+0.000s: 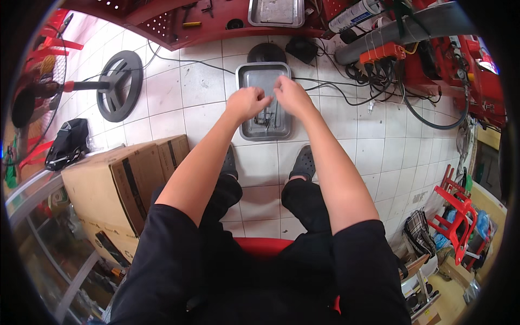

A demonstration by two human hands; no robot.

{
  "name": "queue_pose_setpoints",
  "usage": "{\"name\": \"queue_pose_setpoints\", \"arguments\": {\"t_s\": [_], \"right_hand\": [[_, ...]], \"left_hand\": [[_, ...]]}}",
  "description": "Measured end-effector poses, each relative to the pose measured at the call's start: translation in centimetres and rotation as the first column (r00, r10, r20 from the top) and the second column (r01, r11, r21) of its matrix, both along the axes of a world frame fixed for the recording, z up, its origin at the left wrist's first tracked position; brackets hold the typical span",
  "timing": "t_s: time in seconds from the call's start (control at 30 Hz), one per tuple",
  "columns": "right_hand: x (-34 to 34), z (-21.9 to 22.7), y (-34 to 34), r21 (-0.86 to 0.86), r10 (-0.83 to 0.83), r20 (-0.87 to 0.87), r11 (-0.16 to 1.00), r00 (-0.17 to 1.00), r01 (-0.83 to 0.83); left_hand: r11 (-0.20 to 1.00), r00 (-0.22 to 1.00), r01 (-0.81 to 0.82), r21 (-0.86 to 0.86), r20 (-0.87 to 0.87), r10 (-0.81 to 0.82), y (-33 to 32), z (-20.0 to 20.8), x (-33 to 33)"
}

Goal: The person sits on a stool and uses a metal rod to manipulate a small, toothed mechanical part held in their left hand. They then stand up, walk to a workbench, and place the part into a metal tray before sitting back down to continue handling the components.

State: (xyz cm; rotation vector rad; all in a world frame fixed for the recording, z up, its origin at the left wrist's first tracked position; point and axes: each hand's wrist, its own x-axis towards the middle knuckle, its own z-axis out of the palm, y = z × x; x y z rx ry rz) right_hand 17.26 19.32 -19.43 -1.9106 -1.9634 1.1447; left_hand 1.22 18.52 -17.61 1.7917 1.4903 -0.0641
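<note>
A grey metal tray (259,75) lies on the tiled floor between and ahead of my feet. Several small dark metal parts (264,121), too small to name, rest in its near half. Both hands hover above the tray, a short gap between them. My left hand (246,103) is closed, its thumb pointing right. The fingers of my right hand (292,97) are curled toward the left one and slightly blurred. Whatever either hand may be gripping is hidden or too small to make out.
Left of me stand cardboard boxes (103,184) and a round black stand base (120,86). A red workbench (203,35) with a second tray (276,13) runs along the far side. Cables (346,97) and an orange power strip (382,53) are at the right.
</note>
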Motion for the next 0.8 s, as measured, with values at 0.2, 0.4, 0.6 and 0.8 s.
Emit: {"name": "queue_pose_setpoints", "arguments": {"t_s": [0.2,0.4,0.6,0.8], "right_hand": [[2.1,6.1,-0.8,-0.157,-0.040,-0.137,0.987,0.990,0.019],[5.7,26.6,-4.4,-0.145,-0.183,-0.354,0.979,0.917,0.140],[8.4,54.5,-10.4,-0.044,-0.170,-0.489,0.984,0.856,0.171],[13.1,69.1,-16.2,-0.142,-0.410,-0.576,0.902,0.707,0.408]], "left_hand": [[0.991,0.883,-0.046,-0.123,0.459,0.099,-2.2,-0.2,0.4],[0.934,0.844,-0.184,-0.308,0.438,0.310,-3.8,19.6,0.7],[0.972,0.767,0.155,-0.179,0.641,-0.005,-4.7,48.1,3.4],[0.925,0.640,0.309,-0.220,0.767,-0.031,-5.4,61.6,8.5]]}}
